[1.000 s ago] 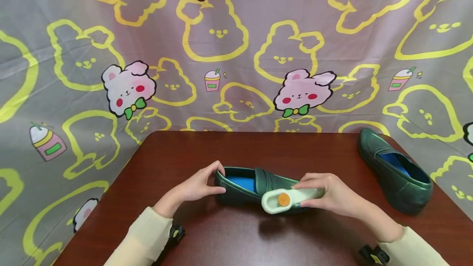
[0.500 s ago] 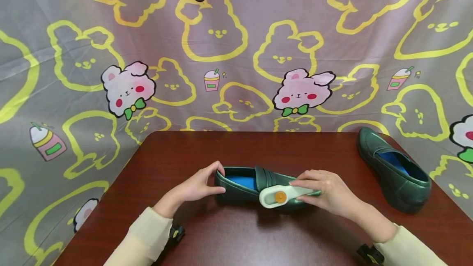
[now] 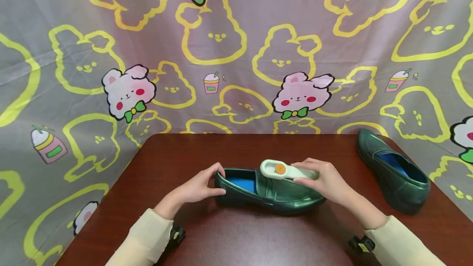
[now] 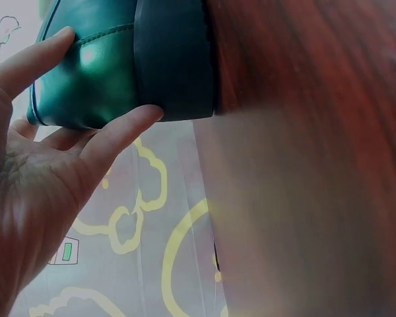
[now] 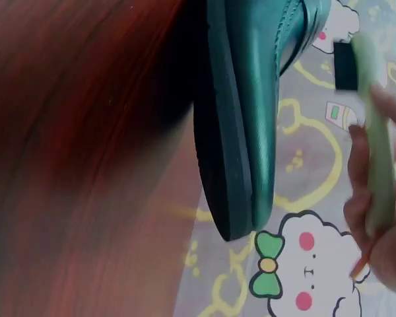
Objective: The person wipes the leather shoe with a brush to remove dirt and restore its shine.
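A dark green loafer (image 3: 295, 198) with a blue insole lies on the table, toe pointing right. My left hand (image 3: 196, 184) grips its heel, fingers over the rim of the opening and thumb against the outside; the left wrist view shows the thumb low on the heel (image 4: 105, 66). My right hand (image 3: 327, 180) holds a pale green shoe brush (image 3: 271, 170) with an orange knob by its handle, above the front of the loafer. In the right wrist view the dark bristles (image 5: 346, 66) face the shoe and stand apart from it.
A second green loafer (image 3: 395, 171) lies at the right side of the brown table (image 3: 184, 151), toe towards the back. Behind the table hangs a grey curtain (image 3: 236, 69) with cartoon prints. Each wrist wears a small black camera.
The brush has risen with my right hand from the loafer's near side to above its upper. My left hand still grips the heel, and the shoe has hardly moved.
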### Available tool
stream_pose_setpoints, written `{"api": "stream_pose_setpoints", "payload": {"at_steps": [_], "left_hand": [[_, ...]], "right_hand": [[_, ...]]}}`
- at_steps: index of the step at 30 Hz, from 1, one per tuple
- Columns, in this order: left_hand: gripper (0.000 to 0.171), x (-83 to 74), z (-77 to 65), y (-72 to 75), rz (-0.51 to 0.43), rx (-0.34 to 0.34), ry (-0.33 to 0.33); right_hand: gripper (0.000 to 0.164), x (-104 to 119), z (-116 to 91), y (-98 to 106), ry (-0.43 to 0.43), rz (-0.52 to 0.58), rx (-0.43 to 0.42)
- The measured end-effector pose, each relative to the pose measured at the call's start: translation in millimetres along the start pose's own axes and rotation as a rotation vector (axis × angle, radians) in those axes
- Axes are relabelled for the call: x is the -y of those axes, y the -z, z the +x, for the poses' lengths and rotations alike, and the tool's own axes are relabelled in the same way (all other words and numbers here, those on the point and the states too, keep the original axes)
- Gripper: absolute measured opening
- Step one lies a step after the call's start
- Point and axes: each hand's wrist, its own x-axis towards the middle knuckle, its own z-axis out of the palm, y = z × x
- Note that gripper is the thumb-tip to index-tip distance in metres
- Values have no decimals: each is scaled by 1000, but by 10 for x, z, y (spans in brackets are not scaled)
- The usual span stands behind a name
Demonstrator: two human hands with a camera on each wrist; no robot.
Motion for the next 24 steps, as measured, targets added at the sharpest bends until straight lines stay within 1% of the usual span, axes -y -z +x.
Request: {"api": "stream_pose_setpoints", "payload": {"at_steps": [1,3,5,6,7,9,13,15,17,19,22,24], "left_hand": [[39,6,-6,-13,-5,3,2],[38,12,-17,-34,-10,10,4],[38,14,-21,-41,-12,11,4],[38,9,-20,-41,-14,11,4],[38,7,-16,-40,-12,11,2],[38,-2,-9,-34,-12,11,4],[38,-4,-2,-23,8,5,9],[38,-7,-5,-19,17,1,13],[38,-7,-7,-16,22,0,14],[38,-13,-6,-11,24,-2,11],[38,-23,1,0,25,-3,6],[38,-29,8,10,28,-4,3]], "right_hand": [[37,5,-12,-6,-18,42,33],[37,17,-40,-36,0,127,108],[37,27,-49,-74,15,167,169],[37,27,-43,-89,11,167,182],[36,21,-30,-103,0,155,182],[36,-5,9,-120,-39,112,147],[33,-107,90,-102,-158,-38,59],[32,-156,106,-68,-210,-65,31],[32,-184,99,-14,-245,-37,19],[32,-193,74,46,-245,23,32],[32,-179,23,123,-204,105,106],[32,-174,-4,152,-170,132,170]]}}
